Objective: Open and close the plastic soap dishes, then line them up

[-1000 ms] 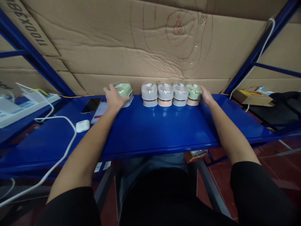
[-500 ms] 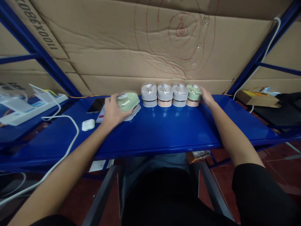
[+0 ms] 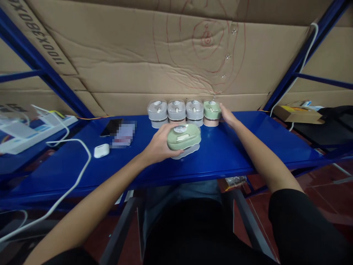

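In the head view my left hand (image 3: 158, 147) grips a green lidded box (image 3: 184, 137) with a clear cover and a round sticker. A wavy-edged grey piece (image 3: 187, 151) shows beneath it. The box is tilted, in front of a row of several two-tier stacks of similar boxes. At the row's left end is a grey stack (image 3: 158, 110); a grey-over-pink stack (image 3: 177, 108) and another grey stack (image 3: 194, 109) follow. A green-over-pink stack (image 3: 212, 110) ends the row. My right hand (image 3: 228, 115) rests against its right side, fingers stretched out.
A white earbud case (image 3: 101, 151), a dark phone (image 3: 111, 127) and a blurred-out flat item (image 3: 124, 135) lie on the blue table (image 3: 228, 154) at left. A white cable (image 3: 84, 165) crosses its left side. Behind stands a cardboard wall (image 3: 118, 73).
My left hand has carried the green box rightward and nearer to me, in front of the row. The row and my right hand against its end have shifted left.
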Tool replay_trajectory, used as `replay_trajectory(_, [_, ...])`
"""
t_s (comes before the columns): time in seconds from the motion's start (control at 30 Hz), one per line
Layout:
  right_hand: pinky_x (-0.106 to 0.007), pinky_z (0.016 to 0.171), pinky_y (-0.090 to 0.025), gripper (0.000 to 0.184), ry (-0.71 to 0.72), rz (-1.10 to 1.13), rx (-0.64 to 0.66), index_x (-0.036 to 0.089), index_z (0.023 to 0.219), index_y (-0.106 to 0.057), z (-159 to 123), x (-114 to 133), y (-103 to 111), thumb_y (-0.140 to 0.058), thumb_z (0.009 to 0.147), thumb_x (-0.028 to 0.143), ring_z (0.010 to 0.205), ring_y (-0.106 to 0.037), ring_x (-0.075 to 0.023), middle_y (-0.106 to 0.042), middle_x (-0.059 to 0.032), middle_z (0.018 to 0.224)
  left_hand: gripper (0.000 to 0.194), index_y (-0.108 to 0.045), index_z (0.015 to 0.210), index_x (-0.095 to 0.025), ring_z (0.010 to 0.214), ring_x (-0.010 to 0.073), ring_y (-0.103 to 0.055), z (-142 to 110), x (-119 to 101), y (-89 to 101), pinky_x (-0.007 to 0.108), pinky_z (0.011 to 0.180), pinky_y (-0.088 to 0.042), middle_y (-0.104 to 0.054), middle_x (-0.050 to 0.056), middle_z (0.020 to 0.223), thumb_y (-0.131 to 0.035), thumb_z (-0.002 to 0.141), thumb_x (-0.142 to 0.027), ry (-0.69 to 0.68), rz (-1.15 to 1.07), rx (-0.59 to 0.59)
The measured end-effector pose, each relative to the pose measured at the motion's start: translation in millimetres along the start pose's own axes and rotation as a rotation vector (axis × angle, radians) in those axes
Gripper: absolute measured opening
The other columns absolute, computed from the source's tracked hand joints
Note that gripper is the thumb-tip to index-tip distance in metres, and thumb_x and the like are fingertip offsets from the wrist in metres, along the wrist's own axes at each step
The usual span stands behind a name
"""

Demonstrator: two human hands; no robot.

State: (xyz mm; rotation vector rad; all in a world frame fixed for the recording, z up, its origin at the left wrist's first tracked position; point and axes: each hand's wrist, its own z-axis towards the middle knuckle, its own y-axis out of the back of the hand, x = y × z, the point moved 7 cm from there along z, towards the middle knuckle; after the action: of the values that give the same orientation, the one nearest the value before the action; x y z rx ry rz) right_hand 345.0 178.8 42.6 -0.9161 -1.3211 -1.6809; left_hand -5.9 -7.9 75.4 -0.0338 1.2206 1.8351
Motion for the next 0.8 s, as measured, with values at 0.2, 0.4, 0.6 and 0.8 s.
replay_trajectory(0.2, [-0.063, 0.118, -0.055, 0.071, 0.387, -0.164, -0.301, 0.023, 0.12, -0.08, -59, 81, 16, -0.056, 0.099, 0.086, 0.126, -0.073, -0.0418, -0.08, -0.0195, 0.127, 0.104, -0.054, 0.161, -0.028, 0.156, 0.0457, -0.057, 29, -3, -24.1, 0.063, 0.135, -0.044, -0.061, 0.015, 0.167, -0.102, 0.071, -0.051, -0.079, -0.145, 0.129])
replay_trajectory(0.4, [-0.061, 0.119, -0.057, 0.096, 0.747, -0.35, 0.444, 0.031, 0.155, -0.07, -136, 138, -72, -0.09, 0.076, 0.081, 0.139, -0.07, -0.0422, -0.074, -0.0117, 0.152, 0.133, -0.037, 0.174, -0.027, 0.164, 0.0477, -0.05, 29, 12, -39.5, 0.067, 0.138, -0.039, -0.053, 0.022, 0.174, -0.107, 0.065, -0.057, -0.009, -0.374, 0.095])
replay_trajectory(0.6, [-0.06, 0.123, -0.055, 0.089, 0.758, -0.349, 0.448, 0.03, 0.156, -0.069, -146, 140, -83, -0.091, 0.081, 0.07, 0.14, -0.071, -0.0417, -0.076, -0.0112, 0.151, 0.126, -0.041, 0.171, -0.028, 0.163, 0.0462, -0.051, 23, 23, -42.5, 0.065, 0.138, -0.04, -0.055, 0.02, 0.173, -0.106, 0.067, -0.058, 0.044, -0.441, 0.028])
replay_trajectory(0.8, [-0.059, 0.12, -0.056, 0.086, 0.718, -0.198, 0.282, 0.026, 0.154, -0.068, -123, 122, -53, -0.084, 0.087, 0.077, 0.138, -0.071, -0.0394, -0.074, -0.0147, 0.154, 0.105, -0.059, 0.159, -0.023, 0.153, 0.0428, -0.063, 19, 24, -31.6, 0.06, 0.132, -0.048, -0.066, 0.017, 0.163, -0.104, 0.071, -0.059, 0.057, -0.395, -0.04])
